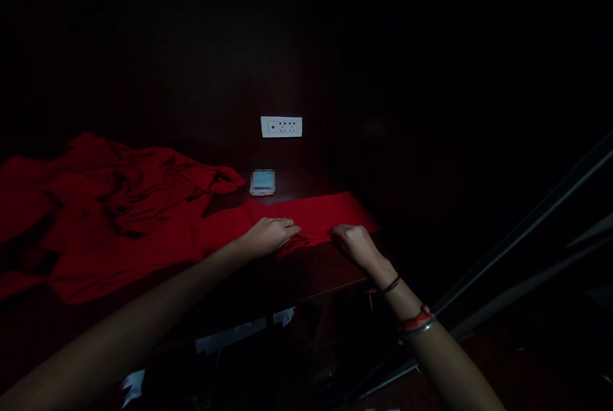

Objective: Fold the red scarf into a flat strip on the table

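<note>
A long red cloth (pixel 119 219) lies over a dark wooden table (pixel 311 274); it is bunched in folds at the left and flat at the right end. My left hand (pixel 271 234) rests on the flat part with its fingers curled, pinching the near edge of the cloth. My right hand (pixel 352 242) grips the same edge a little to the right, fingers closed on the fabric. A ring shows on my left hand, and bracelets on my right wrist.
A phone (pixel 262 182) lies on the table behind the cloth. A white wall socket (pixel 281 126) sits on the dark wall above it. Metal rails (pixel 527 232) slant across the right. White papers (pixel 239 333) show below the table edge. The room is very dark.
</note>
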Available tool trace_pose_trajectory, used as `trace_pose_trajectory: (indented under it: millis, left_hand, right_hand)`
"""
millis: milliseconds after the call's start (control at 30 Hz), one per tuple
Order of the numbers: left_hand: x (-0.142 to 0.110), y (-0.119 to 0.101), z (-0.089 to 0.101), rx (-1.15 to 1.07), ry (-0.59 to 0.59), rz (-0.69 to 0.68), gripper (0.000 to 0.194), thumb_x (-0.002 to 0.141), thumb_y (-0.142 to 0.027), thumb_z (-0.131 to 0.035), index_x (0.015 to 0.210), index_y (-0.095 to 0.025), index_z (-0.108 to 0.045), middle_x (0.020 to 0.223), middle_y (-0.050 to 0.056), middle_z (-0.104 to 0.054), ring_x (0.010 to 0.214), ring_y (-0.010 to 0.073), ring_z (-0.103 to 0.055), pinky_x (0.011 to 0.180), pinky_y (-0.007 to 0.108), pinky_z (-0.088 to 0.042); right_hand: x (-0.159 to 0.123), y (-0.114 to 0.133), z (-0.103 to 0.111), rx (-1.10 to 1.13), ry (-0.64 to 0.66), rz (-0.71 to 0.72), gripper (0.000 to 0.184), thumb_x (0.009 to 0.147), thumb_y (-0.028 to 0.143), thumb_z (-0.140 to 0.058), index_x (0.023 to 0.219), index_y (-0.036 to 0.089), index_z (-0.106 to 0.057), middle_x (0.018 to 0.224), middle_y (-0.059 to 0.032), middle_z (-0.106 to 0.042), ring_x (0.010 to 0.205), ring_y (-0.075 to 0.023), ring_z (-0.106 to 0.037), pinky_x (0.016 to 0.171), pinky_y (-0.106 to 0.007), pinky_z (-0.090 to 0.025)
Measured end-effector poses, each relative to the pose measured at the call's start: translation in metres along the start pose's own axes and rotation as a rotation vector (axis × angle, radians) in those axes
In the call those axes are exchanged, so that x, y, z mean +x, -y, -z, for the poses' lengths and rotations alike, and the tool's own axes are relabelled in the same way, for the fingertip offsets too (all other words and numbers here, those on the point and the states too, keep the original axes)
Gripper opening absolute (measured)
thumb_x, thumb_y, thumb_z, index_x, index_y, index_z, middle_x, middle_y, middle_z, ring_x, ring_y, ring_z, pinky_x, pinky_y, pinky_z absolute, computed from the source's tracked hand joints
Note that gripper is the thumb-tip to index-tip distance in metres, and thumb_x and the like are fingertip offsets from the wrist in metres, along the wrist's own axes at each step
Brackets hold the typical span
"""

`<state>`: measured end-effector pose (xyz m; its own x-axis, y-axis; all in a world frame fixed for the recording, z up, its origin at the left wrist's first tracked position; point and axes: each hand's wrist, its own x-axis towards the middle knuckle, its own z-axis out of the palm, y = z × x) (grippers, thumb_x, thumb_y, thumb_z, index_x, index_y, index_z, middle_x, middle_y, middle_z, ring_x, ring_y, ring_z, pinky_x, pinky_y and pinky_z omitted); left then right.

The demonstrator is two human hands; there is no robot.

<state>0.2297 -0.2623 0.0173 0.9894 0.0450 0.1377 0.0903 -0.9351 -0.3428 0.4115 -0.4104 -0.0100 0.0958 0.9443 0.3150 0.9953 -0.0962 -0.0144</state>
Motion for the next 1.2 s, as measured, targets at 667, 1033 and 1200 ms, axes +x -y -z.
trace_pose_trajectory:
  millis: [667, 1033, 1200]
  left_hand:
    - [0.028, -0.031, 0.003, 0.011, 0.010, 0.011, 0.019, 0.083, -0.027, -0.042, 0.095, -0.016, -0.052, 0.094, 0.008, -0.055, 0.083, 0.0204, -0.056, 0.066, 0.030, -0.044]
    - [0.035, -0.035, -0.010, 0.052, -0.016, 0.015, 0.018, 0.084, -0.015, -0.037, 0.099, -0.016, -0.046, 0.089, 0.009, -0.055, 0.074, 0.0195, -0.059, 0.055, 0.028, -0.044]
    - [0.039, -0.039, -0.010, 0.041, -0.041, 0.057, 0.015, 0.083, -0.015, -0.038, 0.096, -0.015, -0.048, 0.088, 0.009, -0.056, 0.075, 0.0202, -0.059, 0.056, 0.028, -0.044]
  right_hand:
    - [-0.007, -0.003, -0.008, 0.078, -0.122, 0.205, 0.022, 0.085, 0.020, -0.040, 0.091, 0.016, -0.060, 0.092, -0.0059, -0.059, 0.086, -0.0134, -0.051, 0.077, -0.023, -0.038]
    - [-0.010, -0.005, -0.003, 0.030, -0.104, 0.113, 0.025, 0.086, 0.023, -0.036, 0.093, 0.015, -0.058, 0.083, -0.0061, -0.059, 0.078, -0.0136, -0.052, 0.073, -0.024, -0.039]
    - [-0.008, -0.003, -0.001, -0.023, -0.096, 0.137, 0.025, 0.085, 0.028, -0.040, 0.098, 0.015, -0.057, 0.085, -0.0073, -0.059, 0.081, -0.0150, -0.051, 0.073, -0.025, -0.038]
